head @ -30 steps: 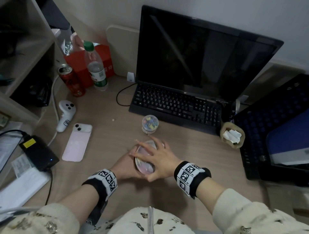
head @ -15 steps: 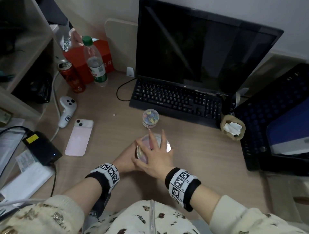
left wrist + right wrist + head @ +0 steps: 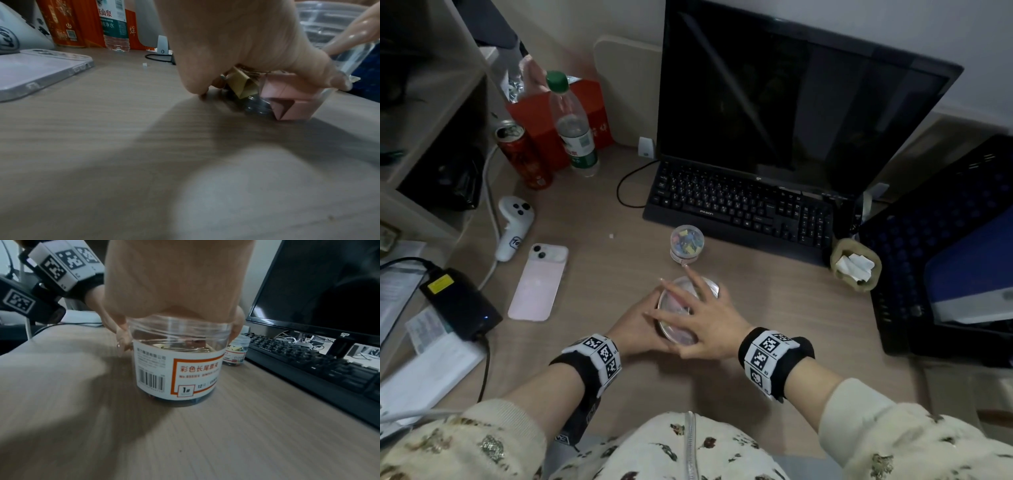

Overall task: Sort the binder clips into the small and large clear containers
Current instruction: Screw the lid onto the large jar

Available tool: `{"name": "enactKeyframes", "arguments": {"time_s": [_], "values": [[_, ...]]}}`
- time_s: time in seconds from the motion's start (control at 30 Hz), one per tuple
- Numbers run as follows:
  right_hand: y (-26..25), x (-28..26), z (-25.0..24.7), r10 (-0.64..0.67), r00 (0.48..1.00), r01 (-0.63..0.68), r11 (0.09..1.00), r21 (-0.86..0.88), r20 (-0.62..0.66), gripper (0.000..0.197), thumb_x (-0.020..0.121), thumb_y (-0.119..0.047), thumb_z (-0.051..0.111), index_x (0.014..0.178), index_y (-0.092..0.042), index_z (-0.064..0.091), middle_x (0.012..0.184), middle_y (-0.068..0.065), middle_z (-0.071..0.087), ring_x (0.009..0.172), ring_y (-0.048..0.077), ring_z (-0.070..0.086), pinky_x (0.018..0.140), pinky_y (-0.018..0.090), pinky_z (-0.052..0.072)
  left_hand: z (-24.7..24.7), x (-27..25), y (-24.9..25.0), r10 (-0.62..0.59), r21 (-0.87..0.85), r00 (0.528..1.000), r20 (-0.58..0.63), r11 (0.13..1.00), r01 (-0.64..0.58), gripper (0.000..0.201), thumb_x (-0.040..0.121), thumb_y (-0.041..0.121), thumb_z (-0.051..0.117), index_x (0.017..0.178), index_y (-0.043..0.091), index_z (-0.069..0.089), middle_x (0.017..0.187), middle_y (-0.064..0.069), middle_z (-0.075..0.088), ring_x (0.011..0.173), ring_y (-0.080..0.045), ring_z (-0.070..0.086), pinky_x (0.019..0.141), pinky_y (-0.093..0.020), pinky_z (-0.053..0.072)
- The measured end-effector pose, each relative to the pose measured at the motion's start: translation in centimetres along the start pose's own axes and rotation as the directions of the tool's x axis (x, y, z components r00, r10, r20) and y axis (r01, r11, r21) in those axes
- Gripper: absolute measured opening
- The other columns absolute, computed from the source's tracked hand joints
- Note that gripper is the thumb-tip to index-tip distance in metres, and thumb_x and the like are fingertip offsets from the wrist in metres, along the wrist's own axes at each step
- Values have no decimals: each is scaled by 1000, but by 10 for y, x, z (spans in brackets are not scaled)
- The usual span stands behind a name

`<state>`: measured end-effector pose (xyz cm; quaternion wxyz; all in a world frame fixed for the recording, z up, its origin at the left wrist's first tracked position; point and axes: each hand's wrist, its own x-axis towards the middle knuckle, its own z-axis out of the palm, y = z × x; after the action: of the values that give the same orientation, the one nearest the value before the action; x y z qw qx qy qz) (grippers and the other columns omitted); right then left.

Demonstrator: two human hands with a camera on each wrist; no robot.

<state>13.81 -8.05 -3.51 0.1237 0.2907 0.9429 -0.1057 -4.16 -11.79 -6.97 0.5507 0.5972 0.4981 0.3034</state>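
Observation:
The large clear container [image 3: 676, 303] stands on the desk in front of me between both hands. My right hand [image 3: 705, 315] lies over its lid with fingers spread, and thumb and outer finger wrap down over the rim [image 3: 238, 324]. My left hand [image 3: 637, 325] grips its left side low down. In the left wrist view a pink binder clip [image 3: 287, 99] and a yellow one [image 3: 244, 87] show through the clear wall. The labelled wall [image 3: 176, 369] faces the right wrist camera. The small clear container [image 3: 687, 241] of coloured clips stands lidded just in front of the keyboard.
A black keyboard [image 3: 739, 205] and monitor [image 3: 791, 102] fill the back. A pink phone [image 3: 537, 284], white controller [image 3: 513, 226], black power brick [image 3: 458, 301], red can [image 3: 524, 157] and water bottle [image 3: 575, 126] sit to the left. A paper-filled cup [image 3: 854, 263] and dark crate [image 3: 941, 240] stand at the right.
My right hand has turned on the lid, fingers swinging from pointing left to pointing away. The left hand has kept its hold on the container's side, and the container stays in place.

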Motion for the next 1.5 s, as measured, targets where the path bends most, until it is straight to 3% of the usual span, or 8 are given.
{"name": "enactKeyframes", "arguments": {"time_s": [0.17, 0.3, 0.5, 0.6, 0.73, 1.03, 1.3, 1.5], "values": [[-6, 1, 1, 75, 997, -74, 996, 50, -4, 69, 86, -73, 35, 145, -56, 4, 161, -5, -11, 144, 35, -23, 102, 67, 20, 1, 0, -1, -9, 13, 1000, -26, 1000, 10, 107, 55, 19, 94, 131, 62, 33, 135, 32, 49, 129, 5, 47, 108, -18, 38], [-29, 2, 0, 304, 952, -304, 941, 147, 18, 66, 89, -70, 28, 146, -52, 0, 161, -1, -14, 141, 36, -28, 104, 68, 19, 6, 4, 8, 40, 26, 999, -17, 999, -39, 85, 68, 15, 84, 140, 29, 41, 136, 10, 56, 128, -12, 53, 111, -39, 41], [-36, 2, -6, 345, 938, -347, 926, 146, 46, 69, 88, -72, 25, 147, -49, -1, 160, -1, -17, 141, 40, -26, 105, 68, 19, 7, 6, 9, 71, 64, 997, 31, 995, -73, 79, 76, 13, 80, 144, 19, 40, 141, 7, 53, 132, -15, 49, 113, -37, 36], [-23, -2, -12, 252, 962, -268, 944, 193, 102, 80, 81, -76, 37, 146, -52, -4, 159, -3, -21, 141, 42, -23, 104, 73, 17, 4, 4, 5, 16, 58, 1000, 21, 998, -18, 95, 65, 23, 91, 144, 25, 38, 139, 10, 54, 131, -11, 50, 112, -43, 39], [3, -2, -20, 131, 984, -139, 988, 68, 121, 97, 71, -73, 55, 143, -57, -7, 160, 3, -10, 141, 45, 1, 99, 73, 21, 3, 4, 5, 34, 31, 999, 30, 999, -35, 107, 54, 20, 96, 142, 23, 36, 139, 5, 54, 131, -15, 51, 110, -47, 40], [3, 2, -18, 161, 982, -179, 963, 201, 99, 103, 60, -62, 70, 140, -61, 5, 149, 7, 13, 122, 36, 27, 92, 54, 43, 1, 5, 6, 55, 57, 998, 38, 997, -57, 100, 56, 20, 96, 141, 26, 42, 141, 3, 52, 130, -17, 51, 108, -50, 41], [1, 1, -18, 175, 981, -192, 949, 252, 89, 105, 58, -55, 74, 139, -59, 9, 149, 5, 13, 122, 35, 26, 92, 51, 46, 3, 2, 12, 79, 25, 997, 16, 997, -79, 102, 57, 12, 93, 133, 55, 39, 137, 13, 54, 129, -10, 52, 110, -35, 41], [-1, -1, -20, 199, 977, -212, 944, 253, 77, 106, 57, -54, 76, 141, -57, 11, 150, 6, 13, 122, 36, 27, 89, 49, 49, 3, 1, 14, 86, 64, 996, 26, 994, -88, 101, 56, 17, 90, 131, 59, 38, 135, 21, 53, 128, -4, 51, 107, -23, 40]]}}
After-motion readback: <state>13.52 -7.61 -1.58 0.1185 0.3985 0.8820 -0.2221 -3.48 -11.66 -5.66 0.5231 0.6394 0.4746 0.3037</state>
